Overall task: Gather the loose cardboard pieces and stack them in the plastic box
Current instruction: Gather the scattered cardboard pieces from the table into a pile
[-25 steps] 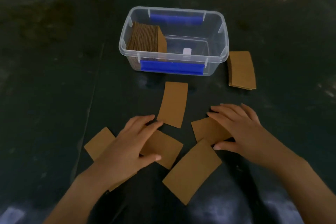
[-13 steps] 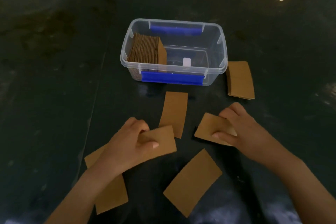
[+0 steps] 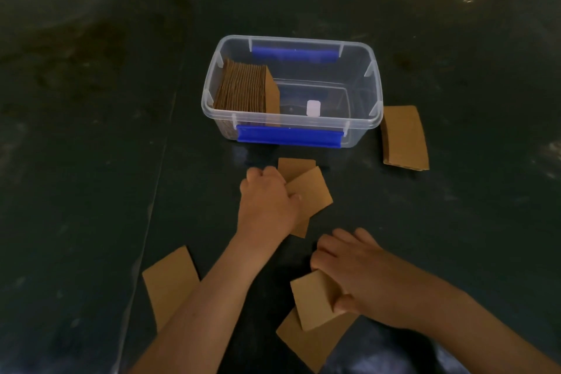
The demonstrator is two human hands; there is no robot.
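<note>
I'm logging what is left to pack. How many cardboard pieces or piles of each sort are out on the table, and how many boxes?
Loose cardboard pieces on the table or in a hand: 5
Cardboard pile beside the box: 1
Plastic box: 1
Total: 7

Plastic box (image 3: 368, 70) sits behind the hands; cardboard stack (image 3: 247, 89) stands at its left end (inside). One pile (image 3: 405, 136) lies right of the box, touching or nearly so. Loose pieces: front-left (image 3: 168, 279), front-centre (image 3: 306, 340).
</note>
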